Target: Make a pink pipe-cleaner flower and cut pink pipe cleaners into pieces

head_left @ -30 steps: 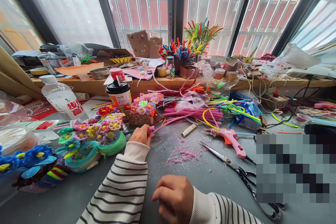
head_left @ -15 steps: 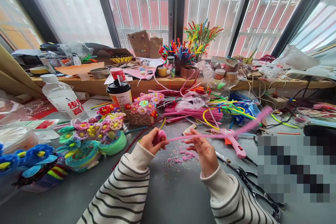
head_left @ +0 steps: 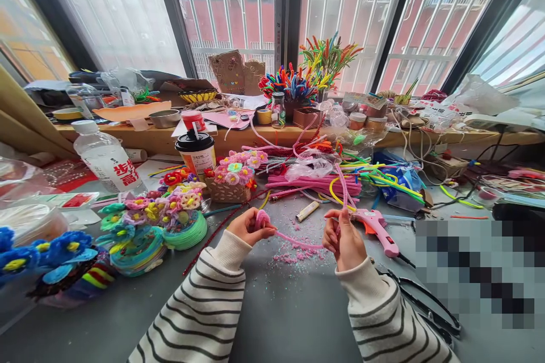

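My left hand point(head_left: 252, 228) pinches a small rolled coil at one end of a pink pipe cleaner point(head_left: 298, 242). From there the stem sags in a shallow curve over the table to my right hand point(head_left: 344, 238), whose fingers are closed around it. Its free end rises above the right hand, near the pink bundle. Under the stem lies a scatter of pink fuzz clippings point(head_left: 296, 255). A pink hot glue gun point(head_left: 377, 229) rests just right of my right hand, and black-handled scissors point(head_left: 421, 300) lie partly hidden behind the right sleeve.
Pipe-cleaner flower baskets point(head_left: 140, 238) crowd the left side, below a plastic bottle point(head_left: 106, 156) and a lidded cup point(head_left: 196, 153). A pink pipe-cleaner bundle point(head_left: 313, 184) lies at the back middle, with a lighter point(head_left: 307, 211) before it. A cluttered ledge point(head_left: 238, 135) runs beneath the windows.
My right hand has turned and closed on the pipe cleaner. The stretch between my hands went from straight to sagging, and its free end swung from pointing right to pointing up.
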Demonstrator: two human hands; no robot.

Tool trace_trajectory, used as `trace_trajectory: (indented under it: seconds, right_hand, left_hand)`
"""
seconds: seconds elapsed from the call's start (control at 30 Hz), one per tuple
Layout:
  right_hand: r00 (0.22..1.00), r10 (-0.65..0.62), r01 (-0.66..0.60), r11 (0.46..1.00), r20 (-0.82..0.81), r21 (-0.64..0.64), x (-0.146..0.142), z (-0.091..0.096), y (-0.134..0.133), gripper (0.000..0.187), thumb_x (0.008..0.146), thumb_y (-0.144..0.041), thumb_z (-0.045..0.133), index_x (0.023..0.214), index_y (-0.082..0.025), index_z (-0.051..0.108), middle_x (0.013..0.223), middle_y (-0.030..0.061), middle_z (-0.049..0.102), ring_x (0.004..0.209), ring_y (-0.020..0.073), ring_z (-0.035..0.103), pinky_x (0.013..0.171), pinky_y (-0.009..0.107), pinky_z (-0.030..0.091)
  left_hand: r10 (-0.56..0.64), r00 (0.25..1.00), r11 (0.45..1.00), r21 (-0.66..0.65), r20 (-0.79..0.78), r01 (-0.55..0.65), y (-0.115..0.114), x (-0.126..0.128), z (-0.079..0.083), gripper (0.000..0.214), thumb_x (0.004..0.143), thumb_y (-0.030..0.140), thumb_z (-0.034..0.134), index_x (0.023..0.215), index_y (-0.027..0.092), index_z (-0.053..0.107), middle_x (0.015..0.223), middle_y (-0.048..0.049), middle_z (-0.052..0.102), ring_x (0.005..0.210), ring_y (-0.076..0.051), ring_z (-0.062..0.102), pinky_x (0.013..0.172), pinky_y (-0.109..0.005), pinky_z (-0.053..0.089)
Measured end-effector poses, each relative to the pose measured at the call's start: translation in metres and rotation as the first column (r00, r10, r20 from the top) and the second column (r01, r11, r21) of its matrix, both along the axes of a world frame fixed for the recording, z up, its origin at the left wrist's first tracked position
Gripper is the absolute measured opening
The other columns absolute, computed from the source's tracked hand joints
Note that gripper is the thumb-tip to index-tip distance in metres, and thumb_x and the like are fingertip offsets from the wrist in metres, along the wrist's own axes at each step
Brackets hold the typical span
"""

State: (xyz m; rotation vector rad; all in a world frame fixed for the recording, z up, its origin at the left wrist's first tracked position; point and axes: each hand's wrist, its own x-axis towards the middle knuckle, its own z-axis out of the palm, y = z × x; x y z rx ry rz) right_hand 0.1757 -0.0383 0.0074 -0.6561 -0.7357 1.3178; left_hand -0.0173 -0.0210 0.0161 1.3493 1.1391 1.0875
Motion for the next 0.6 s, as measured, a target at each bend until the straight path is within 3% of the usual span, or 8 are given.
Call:
trace_trajectory:
  seconds: [0.17,0.3,0.37,0.47,0.6]
  right_hand:
    - [0.984,-0.013,0.004,0.999,0.178,0.049,-0.008,-0.003,-0.002,0.028,0.072,-0.047,0.04,0.075,-0.02,0.044,0.038,-0.0107,0.033,0.025,0.0002,0.017,0.025,0.01,0.014]
    - [0.942,-0.027,0.0,0.997,0.334,0.079,-0.006,-0.005,-0.002,0.03,0.072,-0.044,0.041,0.085,-0.018,0.048,0.047,-0.0074,0.04,0.028,0.0016,0.025,0.026,0.013,0.023]
    - [0.898,-0.022,-0.018,0.996,0.44,0.086,-0.004,-0.009,0.0,0.034,0.072,-0.043,0.043,0.092,-0.017,0.049,0.048,-0.0063,0.041,0.032,0.0035,0.032,0.03,0.015,0.028]
    - [0.814,-0.005,-0.043,0.997,0.581,0.07,-0.003,-0.016,0.0,0.041,0.074,-0.041,0.039,0.105,-0.016,0.044,0.045,-0.0065,0.039,0.031,0.0047,0.031,0.031,0.017,0.027]
    - [0.645,0.045,-0.181,0.979,0.763,0.095,-0.008,-0.019,-0.005,0.035,0.078,-0.035,0.034,0.102,-0.015,0.049,0.043,-0.0056,0.04,0.033,0.0057,0.031,0.035,0.018,0.028]
  left_hand:
    - [0.06,0.998,0.997,0.056,0.036,-0.062,-0.002,0.002,0.005,0.029,0.048,0.022,0.066,0.065,0.014,0.045,0.058,0.0008,0.062,0.055,-0.011,0.056,0.057,-0.025,0.044]
    - [0.109,0.992,0.983,0.143,0.068,-0.118,0.0,0.001,0.003,0.027,0.049,0.02,0.066,0.065,0.014,0.046,0.058,-0.0003,0.062,0.056,-0.011,0.056,0.059,-0.025,0.043]
    - [0.128,0.988,0.972,0.185,0.088,-0.142,0.001,0.0,0.002,0.026,0.05,0.019,0.066,0.066,0.014,0.046,0.06,-0.001,0.062,0.057,-0.011,0.055,0.058,-0.024,0.043]
    - [0.139,0.983,0.963,0.217,0.117,-0.162,0.002,0.0,0.0,0.029,0.05,0.017,0.066,0.071,0.014,0.046,0.07,-0.0033,0.064,0.058,-0.011,0.055,0.057,-0.023,0.042]
    - [0.126,0.978,0.968,0.197,0.164,-0.158,0.002,0.001,0.0,0.032,0.051,0.016,0.066,0.074,0.014,0.045,0.082,-0.0058,0.063,0.058,-0.01,0.055,0.06,-0.023,0.042]
